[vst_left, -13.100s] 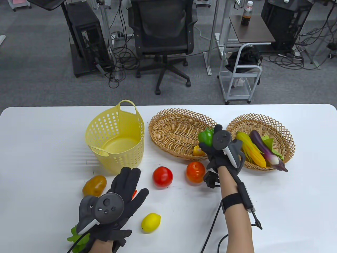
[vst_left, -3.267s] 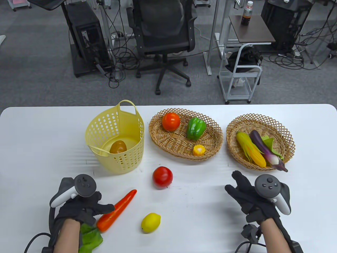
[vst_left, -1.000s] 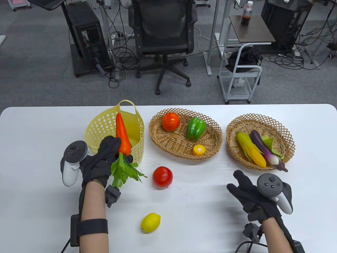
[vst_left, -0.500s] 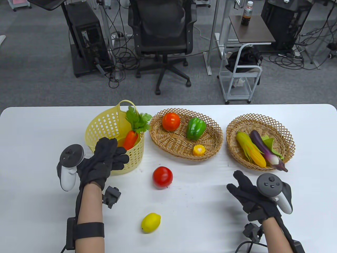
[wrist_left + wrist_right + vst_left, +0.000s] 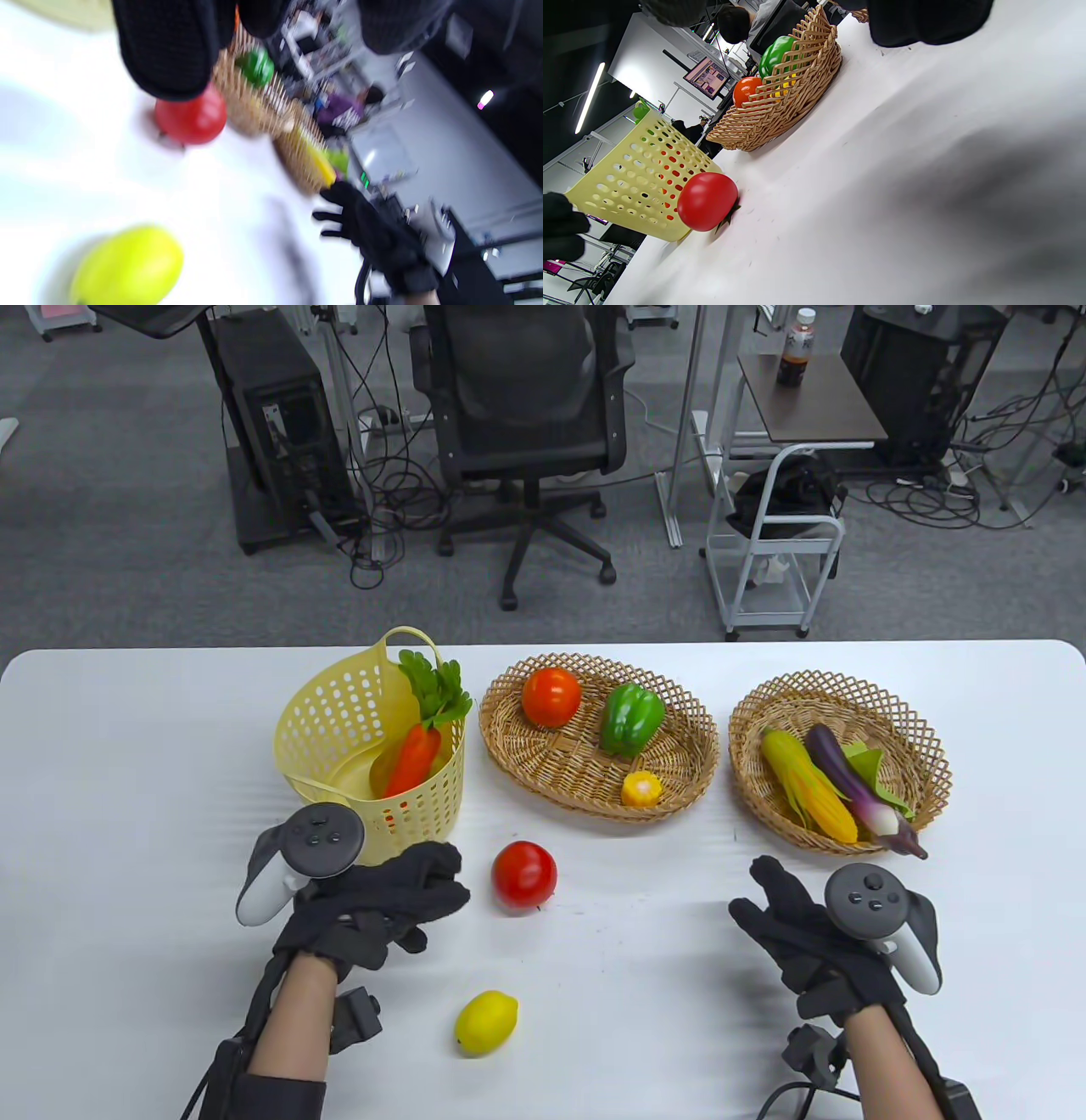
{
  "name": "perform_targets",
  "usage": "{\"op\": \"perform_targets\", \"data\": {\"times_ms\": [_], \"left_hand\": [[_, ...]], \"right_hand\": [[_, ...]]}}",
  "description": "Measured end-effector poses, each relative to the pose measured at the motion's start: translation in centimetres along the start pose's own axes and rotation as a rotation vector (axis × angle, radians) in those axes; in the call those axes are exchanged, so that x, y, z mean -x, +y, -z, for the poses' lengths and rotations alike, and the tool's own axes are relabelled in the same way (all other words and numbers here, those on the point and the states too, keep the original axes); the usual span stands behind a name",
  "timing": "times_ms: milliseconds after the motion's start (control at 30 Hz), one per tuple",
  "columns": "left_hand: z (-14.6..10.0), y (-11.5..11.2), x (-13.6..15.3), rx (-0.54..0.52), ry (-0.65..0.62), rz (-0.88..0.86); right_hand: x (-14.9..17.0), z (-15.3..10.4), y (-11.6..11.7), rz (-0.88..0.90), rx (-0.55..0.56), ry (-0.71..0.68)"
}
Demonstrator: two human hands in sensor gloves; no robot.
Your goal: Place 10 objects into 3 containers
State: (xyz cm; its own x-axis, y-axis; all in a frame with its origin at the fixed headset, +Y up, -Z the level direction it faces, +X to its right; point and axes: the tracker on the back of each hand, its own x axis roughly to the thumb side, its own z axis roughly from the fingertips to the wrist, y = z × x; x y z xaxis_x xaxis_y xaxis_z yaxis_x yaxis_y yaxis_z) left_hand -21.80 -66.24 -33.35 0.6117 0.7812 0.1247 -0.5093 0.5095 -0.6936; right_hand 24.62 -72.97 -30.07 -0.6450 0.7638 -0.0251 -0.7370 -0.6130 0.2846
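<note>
Toward the far edge of the white desk [image 5: 127, 746] stand three containers in a row. Nearest the left edge, the yellow plastic basket [image 5: 339, 721] holds a carrot [image 5: 413, 759] leaning against its right wall with the green leaves [image 5: 437, 691] poking above the rim; a brownish thing lies beneath the carrot, mostly hidden. At the middle, the oval wicker basket [image 5: 679, 729] holds an orange-red tomato [image 5: 551, 696], a green pepper [image 5: 631, 718] and a small yellow piece [image 5: 641, 789]. Nearer the right edge, the round wicker basket [image 5: 929, 746] holds a corn cob [image 5: 806, 785] and a purple eggplant [image 5: 853, 785] lying side by side on a green leaf.

On the bare desk, a red tomato [image 5: 524, 876] sits just in front of the gap between the yellow basket and the oval basket. A lemon [image 5: 485, 1023] lies closer to the near edge, well apart from the tomato.

The left hand [image 5: 373, 903] is over the desk just left of the red tomato, close to it without touching, its fingers [image 5: 437, 869] loosely curled and holding nothing. The right hand [image 5: 814, 942] is near the front of the round basket, fingers [image 5: 776, 882] spread and pointing away from the near edge, gripping nothing.
</note>
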Motion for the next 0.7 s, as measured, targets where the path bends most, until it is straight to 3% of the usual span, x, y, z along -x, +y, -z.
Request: {"op": "perform_targets", "data": {"times_ms": [400,700], "left_hand": [[3.6,-5.2,2.6,0.185,0.253,0.214],[4.5,-8.4,2.2,0.264,0.281,0.387]], "right_hand": [[0.0,0.0,0.0,0.01,-0.021,0.003],[0.0,0.0,0.0,0.002,-0.024,0.007]]}}
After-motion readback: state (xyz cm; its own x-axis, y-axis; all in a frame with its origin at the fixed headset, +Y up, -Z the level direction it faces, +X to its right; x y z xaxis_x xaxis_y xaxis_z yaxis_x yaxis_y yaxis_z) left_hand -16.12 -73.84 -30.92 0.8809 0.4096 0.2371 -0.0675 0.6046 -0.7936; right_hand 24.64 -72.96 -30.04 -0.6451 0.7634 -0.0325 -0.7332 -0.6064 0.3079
